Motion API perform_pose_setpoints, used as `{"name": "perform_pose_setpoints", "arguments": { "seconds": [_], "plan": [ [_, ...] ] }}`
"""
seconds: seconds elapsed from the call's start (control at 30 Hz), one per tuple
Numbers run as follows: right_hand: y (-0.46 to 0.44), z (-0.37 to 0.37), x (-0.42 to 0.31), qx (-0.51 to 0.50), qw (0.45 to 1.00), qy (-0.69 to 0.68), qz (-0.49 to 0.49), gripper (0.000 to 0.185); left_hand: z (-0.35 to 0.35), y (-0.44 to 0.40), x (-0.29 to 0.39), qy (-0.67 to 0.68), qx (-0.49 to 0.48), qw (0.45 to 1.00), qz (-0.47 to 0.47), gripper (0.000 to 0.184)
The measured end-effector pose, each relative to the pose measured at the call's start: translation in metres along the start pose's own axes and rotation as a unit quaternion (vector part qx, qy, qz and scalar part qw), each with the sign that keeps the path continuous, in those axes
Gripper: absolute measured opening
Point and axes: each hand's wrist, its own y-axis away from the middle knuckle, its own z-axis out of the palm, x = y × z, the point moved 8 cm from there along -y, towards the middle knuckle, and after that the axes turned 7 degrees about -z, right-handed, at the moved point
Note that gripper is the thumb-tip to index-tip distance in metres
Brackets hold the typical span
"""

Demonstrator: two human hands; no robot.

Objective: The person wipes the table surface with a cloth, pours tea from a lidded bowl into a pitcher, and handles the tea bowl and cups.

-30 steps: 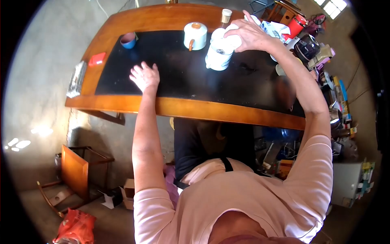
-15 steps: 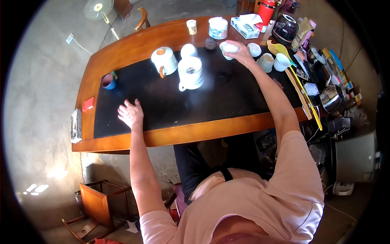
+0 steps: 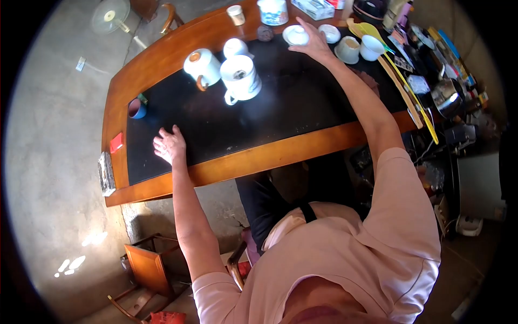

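My right hand [image 3: 314, 44] is at the far side of the desk, its thumb and fingers spread apart beside a white lidded cup [image 3: 295, 35]. I cannot tell whether a fingertip touches the cup. Just right of that hand is a small white dish [image 3: 329, 33]. My left hand [image 3: 170, 146] rests with fingers spread on the black desk mat [image 3: 291, 102] near the front left, holding nothing. Between my hands stand a white mug [image 3: 240, 81], a white pot with a brown handle [image 3: 203, 68] and a round white piece [image 3: 235, 48].
A blue cup [image 3: 137, 109] and a red packet [image 3: 116, 142] lie at the left. Two white cups [image 3: 371, 48], a yellow stick [image 3: 415, 102] and clutter line the right side. A dark ball [image 3: 265, 33], a patterned canister [image 3: 273, 13] and a tissue box [image 3: 313, 7] stand behind.
My right hand has opened away from the white lid it held, which now sits on the cup. The view has shifted, so the desk appears higher. My left hand stays on the mat.
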Motion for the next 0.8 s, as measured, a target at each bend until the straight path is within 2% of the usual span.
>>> {"name": "perform_pose_setpoints", "arguments": {
  "seconds": [0.03,0.1,0.17,0.2,0.3,0.37,0.43,0.5,0.53,0.63,0.7,0.8],
  "plan": [
    [0.0,-0.003,0.003,0.004,1.0,-0.014,-0.009,0.101,0.001,0.0,-0.002,0.005,0.008,1.0,-0.009,0.059],
    [0.005,-0.001,0.009,-0.01,0.999,0.048,0.024,0.106,0.006,-0.004,-0.003,0.012,0.017,1.0,-0.003,0.059],
    [0.006,-0.015,-0.002,0.007,1.0,0.003,0.009,0.106,0.007,-0.005,-0.003,0.019,0.009,1.0,0.004,0.059],
    [0.012,-0.033,-0.013,0.052,0.999,-0.002,-0.007,0.082,0.007,-0.005,-0.003,0.017,0.014,1.0,0.007,0.06],
    [0.044,-0.079,-0.027,-0.012,0.999,-0.024,0.019,0.052,0.005,-0.002,-0.005,0.012,0.015,1.0,0.011,0.059],
    [0.083,-0.108,-0.04,-0.088,0.987,0.119,0.061,0.033,0.004,-0.001,-0.004,0.012,0.009,1.0,0.01,0.059],
    [0.123,-0.119,-0.022,-0.141,0.961,0.223,0.089,0.035,0.005,-0.001,-0.003,0.01,0.003,1.0,0.009,0.059],
    [0.162,-0.115,-0.012,-0.131,0.971,0.192,0.059,0.037,0.007,-0.002,-0.005,0.008,0.006,1.0,0.01,0.058],
    [0.168,-0.114,-0.03,-0.075,0.969,0.234,-0.016,0.042,0.007,-0.002,-0.005,0.008,0.008,1.0,0.011,0.058],
    [0.171,-0.086,-0.047,-0.155,0.988,-0.003,-0.005,0.046,0.006,-0.001,-0.003,0.011,0.003,1.0,0.01,0.059],
    [0.162,-0.052,-0.09,-0.224,0.972,-0.029,-0.059,0.046,0.005,-0.001,-0.002,0.013,0.001,1.0,0.011,0.059],
    [0.137,0.004,-0.126,-0.238,0.965,-0.026,-0.108,0.047,0.008,-0.002,-0.004,0.011,0.006,1.0,0.009,0.059]
  ]
}}
